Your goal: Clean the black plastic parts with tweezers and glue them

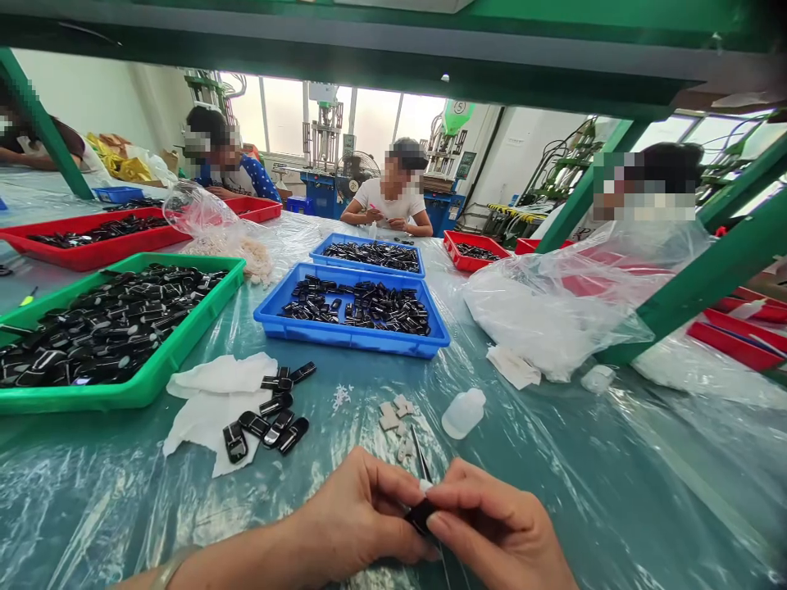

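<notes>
At the bottom centre my left hand (362, 520) is closed on a small black piece (420, 518). My right hand (492, 524) meets it there, thumb and forefinger pinched on a small white bit (425, 485) at the piece's top. Dark tweezers (420, 453) point up and away between the two hands; their lower part is partly hidden by my right hand. Just beyond lie beige pads (390, 416) and a white bottle (463, 414) on its side. Several black pieces (276, 428) rest on and beside a white cloth (215, 401) to the left.
A green tray (147, 392) at left and two blue trays, the nearer (350, 334) and farther (369, 264), hold black pieces. White bits (342, 397) lie mid-table. Clear plastic bags (553, 311) and a green post (689, 287) stand at right. People sit across the table.
</notes>
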The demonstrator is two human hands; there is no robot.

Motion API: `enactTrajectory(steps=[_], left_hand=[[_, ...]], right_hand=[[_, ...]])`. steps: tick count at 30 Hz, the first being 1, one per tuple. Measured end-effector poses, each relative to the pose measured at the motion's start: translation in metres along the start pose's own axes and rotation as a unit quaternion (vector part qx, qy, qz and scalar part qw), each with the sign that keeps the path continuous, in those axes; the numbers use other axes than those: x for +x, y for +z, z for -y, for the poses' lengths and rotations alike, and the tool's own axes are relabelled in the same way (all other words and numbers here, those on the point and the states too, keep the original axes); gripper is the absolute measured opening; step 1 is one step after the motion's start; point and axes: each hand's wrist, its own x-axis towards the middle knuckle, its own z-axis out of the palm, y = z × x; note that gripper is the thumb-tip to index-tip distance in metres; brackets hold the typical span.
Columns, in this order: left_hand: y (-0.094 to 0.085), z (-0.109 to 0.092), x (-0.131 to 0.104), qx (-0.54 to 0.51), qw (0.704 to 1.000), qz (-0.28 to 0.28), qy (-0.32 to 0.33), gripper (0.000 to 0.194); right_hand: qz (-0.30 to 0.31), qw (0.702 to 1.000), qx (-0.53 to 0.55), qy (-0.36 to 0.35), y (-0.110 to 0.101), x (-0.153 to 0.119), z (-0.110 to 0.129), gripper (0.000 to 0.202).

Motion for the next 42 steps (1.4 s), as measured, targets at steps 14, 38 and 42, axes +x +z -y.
enactTrajectory(steps=[14,38,42], left_hand=[[0.002,0.000,-0.001,-0.045,0.999,0.009,0.017,0.037],[0.001,0.000,-0.005,0.039,0.994,0.024,0.098,0.033],[0.003,-0.001,-0.005,0.032,0.995,0.012,0.091,0.031]], right_hand=[[-0.028,0.999,0.007,-0.041,-0.005,0.000,-0.002,0.069],[-0.089,0.993,0.056,-0.056,-0.008,-0.005,0.004,0.067],[-0.027,0.997,0.032,-0.061,-0.007,-0.004,0.005,0.063]])
